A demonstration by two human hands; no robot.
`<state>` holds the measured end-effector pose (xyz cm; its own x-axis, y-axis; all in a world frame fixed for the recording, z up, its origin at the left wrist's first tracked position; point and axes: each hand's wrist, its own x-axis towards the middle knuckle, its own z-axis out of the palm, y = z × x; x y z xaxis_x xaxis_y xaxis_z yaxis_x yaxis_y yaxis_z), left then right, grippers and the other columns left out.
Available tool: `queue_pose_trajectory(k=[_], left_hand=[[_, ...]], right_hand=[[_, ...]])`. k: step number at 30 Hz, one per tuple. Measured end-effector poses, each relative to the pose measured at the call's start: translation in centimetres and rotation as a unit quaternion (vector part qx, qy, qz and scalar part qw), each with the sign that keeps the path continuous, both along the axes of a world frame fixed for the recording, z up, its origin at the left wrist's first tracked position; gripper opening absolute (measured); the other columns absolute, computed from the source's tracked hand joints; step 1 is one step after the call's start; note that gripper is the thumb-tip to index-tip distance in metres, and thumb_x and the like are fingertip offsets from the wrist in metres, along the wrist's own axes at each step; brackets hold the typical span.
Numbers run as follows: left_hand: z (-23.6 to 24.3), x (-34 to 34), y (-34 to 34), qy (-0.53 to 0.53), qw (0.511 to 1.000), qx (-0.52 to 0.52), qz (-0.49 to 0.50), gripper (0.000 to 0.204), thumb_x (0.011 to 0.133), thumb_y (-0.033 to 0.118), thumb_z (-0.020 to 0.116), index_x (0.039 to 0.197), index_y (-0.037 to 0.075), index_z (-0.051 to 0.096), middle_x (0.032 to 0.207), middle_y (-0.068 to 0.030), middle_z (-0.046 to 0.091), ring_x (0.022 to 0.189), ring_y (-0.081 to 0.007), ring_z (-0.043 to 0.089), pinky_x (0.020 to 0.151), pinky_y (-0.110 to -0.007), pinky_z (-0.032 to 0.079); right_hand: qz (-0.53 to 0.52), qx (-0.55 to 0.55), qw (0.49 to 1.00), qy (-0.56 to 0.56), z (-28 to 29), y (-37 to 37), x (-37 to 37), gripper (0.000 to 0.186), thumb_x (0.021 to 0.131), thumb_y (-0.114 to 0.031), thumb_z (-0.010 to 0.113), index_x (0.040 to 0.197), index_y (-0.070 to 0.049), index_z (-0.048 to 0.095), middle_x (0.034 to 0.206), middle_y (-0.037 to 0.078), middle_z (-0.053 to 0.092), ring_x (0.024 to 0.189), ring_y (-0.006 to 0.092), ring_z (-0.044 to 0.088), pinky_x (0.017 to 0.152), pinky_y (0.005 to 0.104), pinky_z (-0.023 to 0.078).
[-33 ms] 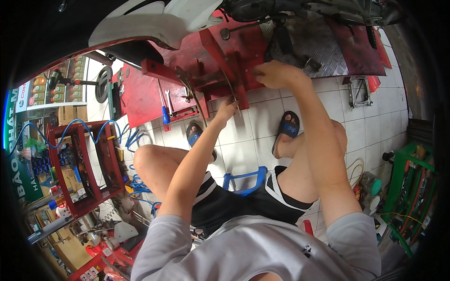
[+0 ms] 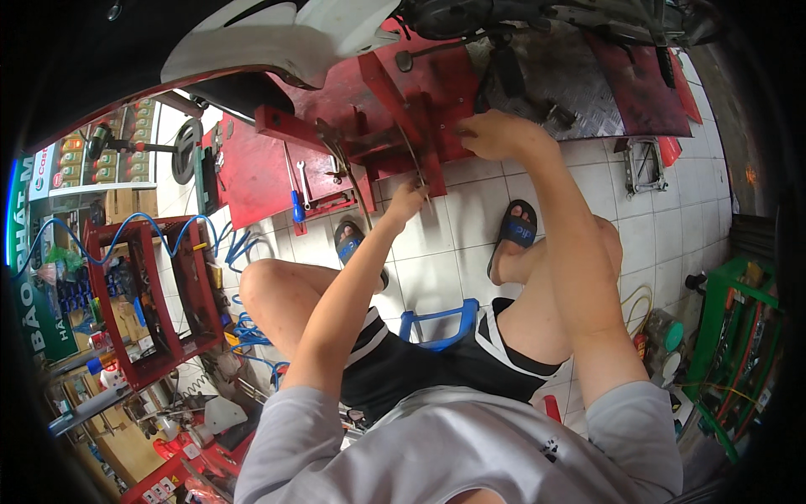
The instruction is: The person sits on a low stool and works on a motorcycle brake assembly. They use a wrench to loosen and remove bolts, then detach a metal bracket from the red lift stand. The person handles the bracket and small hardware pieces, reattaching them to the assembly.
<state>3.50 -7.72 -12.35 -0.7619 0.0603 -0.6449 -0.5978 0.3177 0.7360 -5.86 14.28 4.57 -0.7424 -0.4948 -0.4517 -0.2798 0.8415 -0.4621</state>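
Just below the red lift platform's (image 2: 453, 80) near edge, the left hand (image 2: 407, 200) has its fingertips at a thin cable (image 2: 414, 155) hanging there; whether they pinch it, I cannot tell. Farther right along that edge, the right hand (image 2: 499, 134) curls its fingers, their grip unclear. Leftward lies a blue-handled screwdriver (image 2: 297, 207).
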Motion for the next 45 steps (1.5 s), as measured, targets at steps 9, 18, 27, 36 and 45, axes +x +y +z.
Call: queue_pose_trajectory(k=[9, 18, 27, 36, 45], left_hand=[[12.3, 4.2, 0.2, -0.062, 0.993, -0.006, -0.095, 0.041, 0.095, 0.038, 0.054, 0.097, -0.002, 0.065, 0.085, -0.0091, 0.068, 0.079, -0.0169, 0.065, 0.073, -0.030, 0.051], [0.8, 4.6, -10.0, 0.345, 0.860, -0.340, 0.159, 0.040, 0.091, 0.033, 0.060, 0.112, -0.001, 0.059, 0.091, -0.0115, 0.067, 0.080, -0.0258, 0.066, 0.074, -0.038, 0.050], [5.2, 6.6, -9.8, -0.010, 0.991, -0.033, 0.131, 0.042, 0.095, 0.030, 0.057, 0.126, 0.003, 0.047, 0.092, -0.0084, 0.061, 0.072, -0.0147, 0.058, 0.062, -0.030, 0.048], [21.5, 9.2, -8.9, 0.037, 0.972, 0.084, 0.218, 0.045, 0.096, 0.038, 0.054, 0.124, 0.003, 0.048, 0.082, -0.0065, 0.057, 0.058, -0.0121, 0.048, 0.052, -0.027, 0.040], [21.0, 10.9, -9.2, 0.091, 0.932, 0.234, 0.263, 0.046, 0.103, 0.045, 0.035, 0.121, 0.009, 0.056, 0.084, -0.0038, 0.055, 0.068, -0.0101, 0.045, 0.061, -0.025, 0.037]], right_hand=[[0.128, 0.004, 0.987, -0.099, 1.0, -4.3, 5.4, 0.065, 0.079, -0.005, 0.057, 0.140, -0.022, 0.043, 0.111, 0.019, 0.065, 0.106, 0.0342, 0.063, 0.087, 0.0436, 0.052], [0.198, -0.077, 0.977, 0.030, -2.4, -8.7, 7.0, 0.025, 0.075, -0.002, 0.063, 0.099, -0.004, 0.061, 0.086, 0.019, 0.065, 0.087, 0.0387, 0.064, 0.072, 0.0455, 0.050], [0.163, -0.076, 0.980, 0.086, -2.5, -8.4, 6.9, 0.015, 0.070, 0.000, 0.065, 0.084, -0.006, 0.066, 0.079, 0.017, 0.065, 0.081, 0.0363, 0.065, 0.068, 0.0443, 0.050], [0.186, -0.099, 0.960, 0.183, 1.6, -8.2, 7.2, 0.019, 0.067, -0.021, 0.080, 0.077, -0.008, 0.069, 0.071, 0.009, 0.065, 0.070, 0.0310, 0.064, 0.062, 0.0407, 0.048], [0.149, -0.315, 0.881, 0.319, 1.9, -7.8, 6.1, 0.018, 0.071, -0.018, 0.076, 0.067, -0.006, 0.064, 0.062, 0.008, 0.055, 0.060, 0.0259, 0.056, 0.052, 0.0357, 0.043]])
